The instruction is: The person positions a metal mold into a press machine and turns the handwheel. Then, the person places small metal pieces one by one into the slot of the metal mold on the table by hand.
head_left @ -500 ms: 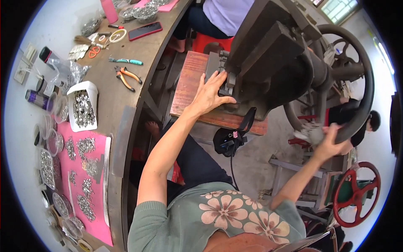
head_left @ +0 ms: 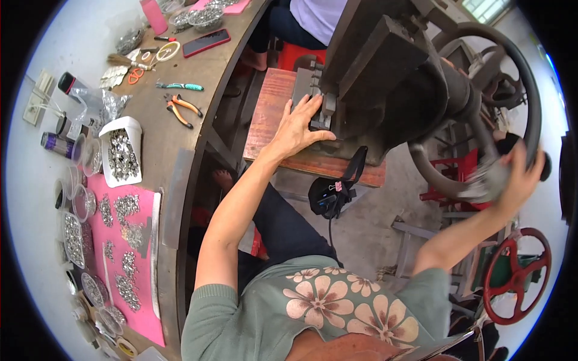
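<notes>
A dark metal hand press (head_left: pixel 403 90) stands in front of me on a reddish wooden board (head_left: pixel 268 108). My left hand (head_left: pixel 295 129) lies with fingers stretched and thumb apart at the small metal blocks (head_left: pixel 319 102) of the press base. Any small part under its fingertips is hidden. To the right, my right hand (head_left: pixel 519 177) is on the lower right rim of the black handwheel (head_left: pixel 530 90), blurred by motion, its fingers around the rim. A greyish wrapping (head_left: pixel 481 183) sits on the rim beside that hand.
The workbench (head_left: pixel 162 132) at left bears pliers (head_left: pixel 180 110), side cutters (head_left: pixel 180 109), a phone (head_left: pixel 206 43), a white tray (head_left: pixel 105 129) of metal bits and a pink sheet (head_left: pixel 147 301). A black pouch (head_left: pixel 328 195) hangs below the board. A red wheel (head_left: pixel 516 277) stands lower right. Another person (head_left: pixel 313 21) sits beyond.
The handwheel has turned, carrying its wrapping rightward. My right hand has moved up and right with the rim. My left hand stays almost in place at the metal blocks.
</notes>
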Motion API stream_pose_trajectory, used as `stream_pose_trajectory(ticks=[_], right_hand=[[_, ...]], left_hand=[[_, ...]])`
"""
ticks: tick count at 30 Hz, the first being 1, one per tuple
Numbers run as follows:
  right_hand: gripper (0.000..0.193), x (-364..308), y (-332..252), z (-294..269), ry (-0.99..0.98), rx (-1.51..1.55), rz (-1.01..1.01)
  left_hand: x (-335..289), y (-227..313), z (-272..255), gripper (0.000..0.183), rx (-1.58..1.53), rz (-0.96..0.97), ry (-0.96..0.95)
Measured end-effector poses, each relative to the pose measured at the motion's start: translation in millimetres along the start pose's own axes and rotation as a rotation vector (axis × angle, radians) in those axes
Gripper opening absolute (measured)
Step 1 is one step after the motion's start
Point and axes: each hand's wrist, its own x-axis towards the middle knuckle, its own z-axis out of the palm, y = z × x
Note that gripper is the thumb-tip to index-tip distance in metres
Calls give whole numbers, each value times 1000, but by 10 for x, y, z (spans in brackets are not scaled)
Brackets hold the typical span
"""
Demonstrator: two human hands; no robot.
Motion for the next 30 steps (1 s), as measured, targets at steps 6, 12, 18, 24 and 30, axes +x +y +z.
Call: stream_pose_trajectory(ticks=[6,12,18,24,30], right_hand=[[46,409,724,-659,-39,-284,8],[71,1422,358,-580,23,-311,-260],[54,1951,555,-474,-93,-418,-328],[45,2171,781,-751,-232,-277,-235],[29,120,-113,302,-492,35,-783]], left_hand=[[78,68,-32,97,-38,51,-17],[398,-323,-239,50,-713,-172,213],[887,-387,-116,76,-429,-91,-113],[217,5,-392,48,190,150,69],[-407,220,-102,33,267,267,422]])
